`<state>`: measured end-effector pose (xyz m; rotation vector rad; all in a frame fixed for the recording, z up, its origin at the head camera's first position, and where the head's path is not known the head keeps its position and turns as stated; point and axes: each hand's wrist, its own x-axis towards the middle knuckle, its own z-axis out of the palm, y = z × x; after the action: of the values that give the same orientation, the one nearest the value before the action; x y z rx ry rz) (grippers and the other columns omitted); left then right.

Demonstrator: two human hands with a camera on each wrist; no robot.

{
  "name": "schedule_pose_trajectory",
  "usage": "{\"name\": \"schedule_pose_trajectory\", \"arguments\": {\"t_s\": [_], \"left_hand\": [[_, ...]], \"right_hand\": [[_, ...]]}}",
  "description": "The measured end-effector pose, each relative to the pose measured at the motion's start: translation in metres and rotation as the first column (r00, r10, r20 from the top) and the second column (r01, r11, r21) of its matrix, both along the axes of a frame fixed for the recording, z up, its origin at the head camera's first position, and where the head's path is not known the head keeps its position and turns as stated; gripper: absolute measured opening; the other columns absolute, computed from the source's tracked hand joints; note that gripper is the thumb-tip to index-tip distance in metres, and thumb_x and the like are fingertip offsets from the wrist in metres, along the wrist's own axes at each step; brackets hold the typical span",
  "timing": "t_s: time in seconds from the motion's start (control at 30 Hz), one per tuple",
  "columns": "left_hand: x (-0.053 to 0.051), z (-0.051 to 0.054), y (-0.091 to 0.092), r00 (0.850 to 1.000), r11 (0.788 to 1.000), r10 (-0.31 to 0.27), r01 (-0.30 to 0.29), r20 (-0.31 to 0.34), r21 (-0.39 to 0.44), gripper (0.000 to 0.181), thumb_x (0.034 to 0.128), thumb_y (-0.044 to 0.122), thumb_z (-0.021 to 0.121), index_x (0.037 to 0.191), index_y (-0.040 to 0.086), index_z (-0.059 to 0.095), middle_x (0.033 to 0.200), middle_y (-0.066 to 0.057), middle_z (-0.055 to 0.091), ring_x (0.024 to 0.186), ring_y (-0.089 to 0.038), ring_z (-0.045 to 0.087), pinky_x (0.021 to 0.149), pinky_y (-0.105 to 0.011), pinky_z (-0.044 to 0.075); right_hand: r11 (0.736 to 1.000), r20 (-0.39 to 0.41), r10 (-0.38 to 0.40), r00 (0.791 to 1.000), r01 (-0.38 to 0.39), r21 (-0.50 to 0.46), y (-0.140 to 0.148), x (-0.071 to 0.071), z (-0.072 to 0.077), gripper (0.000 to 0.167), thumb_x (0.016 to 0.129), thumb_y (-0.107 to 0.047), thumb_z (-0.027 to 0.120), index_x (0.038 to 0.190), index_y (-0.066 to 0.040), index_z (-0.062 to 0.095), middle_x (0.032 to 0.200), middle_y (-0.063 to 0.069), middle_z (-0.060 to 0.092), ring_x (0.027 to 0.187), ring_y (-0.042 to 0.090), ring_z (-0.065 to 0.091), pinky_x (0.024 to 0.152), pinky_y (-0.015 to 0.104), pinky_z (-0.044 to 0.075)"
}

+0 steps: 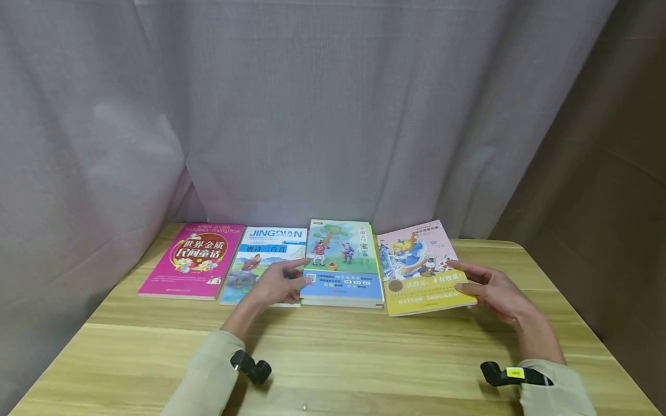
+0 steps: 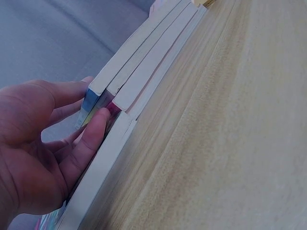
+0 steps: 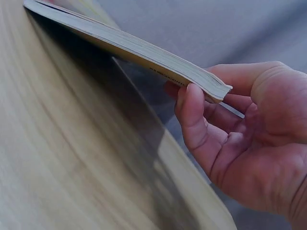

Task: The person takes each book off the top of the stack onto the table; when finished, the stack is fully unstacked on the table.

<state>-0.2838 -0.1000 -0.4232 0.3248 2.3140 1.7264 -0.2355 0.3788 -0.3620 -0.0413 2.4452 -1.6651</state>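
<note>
In the head view, the Alice storybook (image 1: 416, 257) is at the right end of a row of books on the counter (image 1: 390, 358), turned a little crooked. The right hand (image 1: 502, 297) pinches its right side. The left hand (image 1: 276, 286) reaches to the left side of the Chinese fables book (image 1: 340, 248), with its pointing finger nearly straight. The two hands are well apart. The Tang poems book (image 1: 250, 271) is partly under the left hand, and the pink folk tales book (image 1: 192, 263) lies at the left end.

In the left wrist view, the fables book tops a small stack. The thumb and a finger touch its corner and side, not wrapped around it. The stack should be heavier than one book, and smooth covers may slip, so it is best pushed low and flat from the side.

In the right wrist view, the storybook's held end is up off the counter, with a dark shadow below. It looks like a paperback, so it should be light and a bit bendy. A firm pinch through all the pages, near the middle of its side, should stop it drooping or creasing.
</note>
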Motion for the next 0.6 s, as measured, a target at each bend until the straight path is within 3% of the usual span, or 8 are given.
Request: {"name": "schedule_pose_trajectory", "arguments": {"t_s": [0.13,0.3,0.4,0.6], "left_hand": [[0.0,0.0,0.001,1.0,1.0,-0.001,0.001,-0.008,-0.002,0.059,0.0975,0.024,0.078,0.153,0.02,0.058,0.115,-0.014,0.072,0.065,-0.015,0.065,0.059,-0.029,0.061],[-0.001,0.0,0.001,1.0,1.0,0.002,-0.002,-0.007,0.0,0.059,0.0972,0.024,0.078,0.153,0.021,0.058,0.115,-0.013,0.072,0.066,-0.016,0.065,0.06,-0.029,0.061],[0.0,0.0,0.001,1.0,1.0,-0.001,0.001,0.0,0.01,0.06,0.0967,0.024,0.079,0.153,0.021,0.058,0.114,-0.012,0.072,0.066,-0.016,0.065,0.06,-0.029,0.061],[0.0,0.0,0.0,1.0,1.0,-0.01,0.01,-0.003,0.029,0.06,0.0967,0.022,0.079,0.153,0.02,0.058,0.113,-0.012,0.073,0.066,-0.015,0.065,0.06,-0.029,0.061]], "right_hand": [[0.998,0.003,-0.014,1.0,0.014,0.054,-0.001,0.0,-0.004,0.059,0.099,-0.014,0.073,0.156,-0.015,0.055,0.119,-0.009,0.072,0.085,0.006,0.07,0.061,0.027,0.06],[0.989,0.005,-0.034,0.999,0.033,0.147,-0.004,-0.002,-0.009,0.068,0.102,-0.015,0.07,0.161,-0.001,0.04,0.146,0.023,0.059,0.086,0.006,0.069,0.062,0.029,0.06],[0.985,0.013,-0.045,0.999,0.042,0.17,-0.006,-0.003,-0.012,0.067,0.103,-0.013,0.068,0.161,0.0,0.038,0.152,0.033,0.048,0.086,0.007,0.068,0.062,0.029,0.06],[0.975,0.017,-0.064,0.998,0.059,0.215,-0.006,-0.006,-0.016,0.066,0.102,-0.01,0.067,0.161,-0.002,0.04,0.155,0.036,0.042,0.088,0.01,0.066,0.061,0.029,0.06]]}}
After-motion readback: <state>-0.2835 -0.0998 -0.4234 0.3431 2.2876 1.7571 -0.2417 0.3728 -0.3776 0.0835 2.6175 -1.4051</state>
